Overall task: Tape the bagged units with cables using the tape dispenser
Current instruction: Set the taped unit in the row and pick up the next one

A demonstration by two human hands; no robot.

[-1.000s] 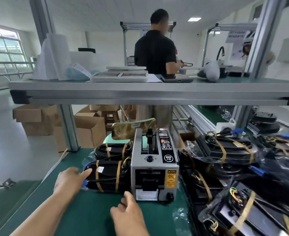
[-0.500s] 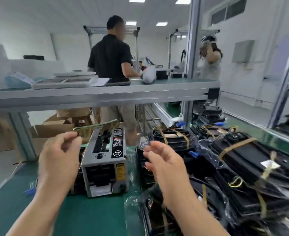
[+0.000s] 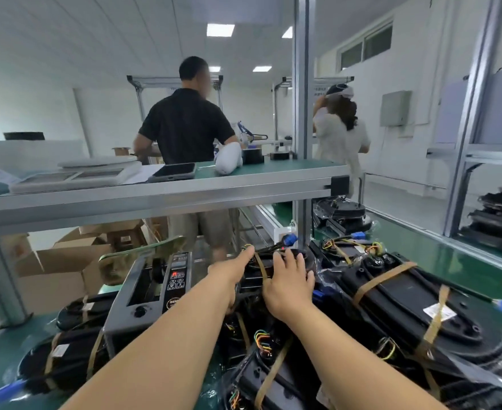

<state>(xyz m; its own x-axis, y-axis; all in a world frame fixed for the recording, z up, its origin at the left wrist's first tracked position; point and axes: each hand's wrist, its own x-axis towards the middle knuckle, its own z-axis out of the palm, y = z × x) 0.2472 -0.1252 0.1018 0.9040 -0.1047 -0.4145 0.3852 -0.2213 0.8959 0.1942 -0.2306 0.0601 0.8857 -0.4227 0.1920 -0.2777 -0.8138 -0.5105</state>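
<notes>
Both hands are further forward than half a second ago: then raised in the air over the bench, now down on a bagged unit (image 3: 269,259) behind and to the right of the tape dispenser (image 3: 155,287). View has swung right as well; dispenser now sits left of both forearms.

Left hand (image 3: 230,272): reaches flat, forefinger (image 3: 248,253) straight, tip at the unit's cable bundle near its far edge. Other fingers partly hidden; none seen curled round anything.
Right hand (image 3: 288,284): fingers (image 3: 287,257) spread and relaxed, laid on top of the same unit, not closed on it.

Position of unit: between the two hands, under the right fingers, touching both. A tan strip crosses it between the hands. A blue connector (image 3: 289,240) lies just beyond the fingertips. Taped units (image 3: 391,294) are piled to the right; two more (image 3: 66,347) lie left of the dispenser.

Step judged: picking this unit from the pile to bring it to the dispenser.

Method notes:
- Gather the loose cables onto the body before lifting, or they may snag neighbouring bags.
- Grip the rigid body through the bag, not the slack film.
- Lift clear of the pile; the bags look slippery and may slide.
</notes>
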